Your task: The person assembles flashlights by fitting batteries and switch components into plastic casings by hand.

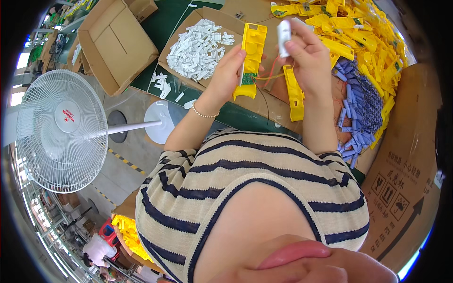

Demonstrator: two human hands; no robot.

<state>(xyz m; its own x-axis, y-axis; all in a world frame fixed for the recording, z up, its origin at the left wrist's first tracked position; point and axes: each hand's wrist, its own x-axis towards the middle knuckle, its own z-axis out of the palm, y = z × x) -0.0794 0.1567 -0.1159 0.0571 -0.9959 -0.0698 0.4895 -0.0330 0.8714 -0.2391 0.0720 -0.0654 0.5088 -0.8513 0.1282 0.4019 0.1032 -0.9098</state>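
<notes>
My left hand (225,70) is closed around a yellow plastic housing (254,47), held upright with a small green circuit board (248,78) near its lower end. Thin red and yellow wires run from that board toward the right. A white edge of something shows between my left fingers and the housing. In my right hand (309,59), thumb and fingers pinch a small white elongated piece (284,37), raised beside the housing and apart from it. A second yellow housing piece (295,96) is just below my right hand, close to the wrist.
Left of my hands, a cardboard tray (163,59) bears many white plastic parts (196,49). Yellow housings (373,42) pile up at the right, beside blue-violet cylinders (361,101) with wires. A large carton (401,165) stands at the right, a white fan (63,129) at the left.
</notes>
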